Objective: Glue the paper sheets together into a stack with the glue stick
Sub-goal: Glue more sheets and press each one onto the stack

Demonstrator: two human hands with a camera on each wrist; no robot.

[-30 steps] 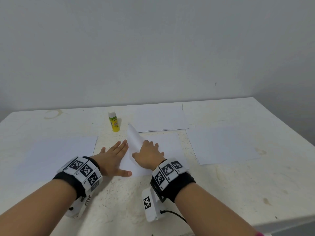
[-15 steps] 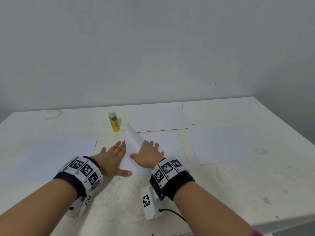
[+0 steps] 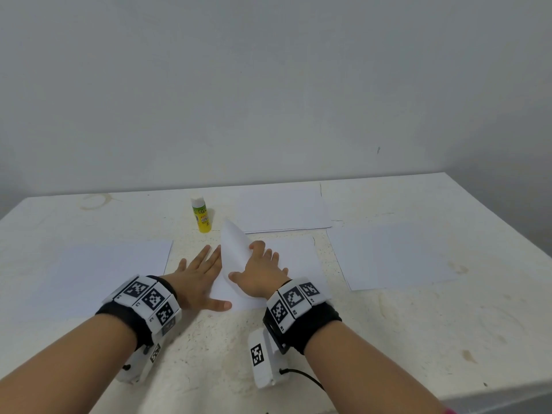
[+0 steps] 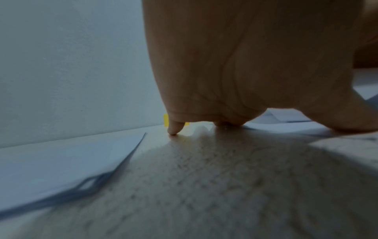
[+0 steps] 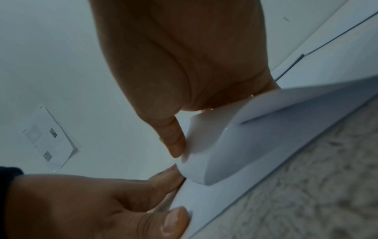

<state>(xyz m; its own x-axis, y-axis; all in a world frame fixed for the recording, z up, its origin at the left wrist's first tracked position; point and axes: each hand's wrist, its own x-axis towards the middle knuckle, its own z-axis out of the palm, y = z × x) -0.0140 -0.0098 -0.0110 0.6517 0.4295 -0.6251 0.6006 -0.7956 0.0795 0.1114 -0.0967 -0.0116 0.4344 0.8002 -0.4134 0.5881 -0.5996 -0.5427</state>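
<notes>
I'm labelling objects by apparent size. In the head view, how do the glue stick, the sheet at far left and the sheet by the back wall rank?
1. Sheet at far left, though it lies nearer the camera, which inflates it.
2. Sheet by the back wall.
3. Glue stick, plainly smallest.

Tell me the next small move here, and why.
Probably peel the top sheet further back with the right hand, which pinches its curled left edge. The left hand presses flat beside the pile, and the glue stick stands untouched behind.
</notes>
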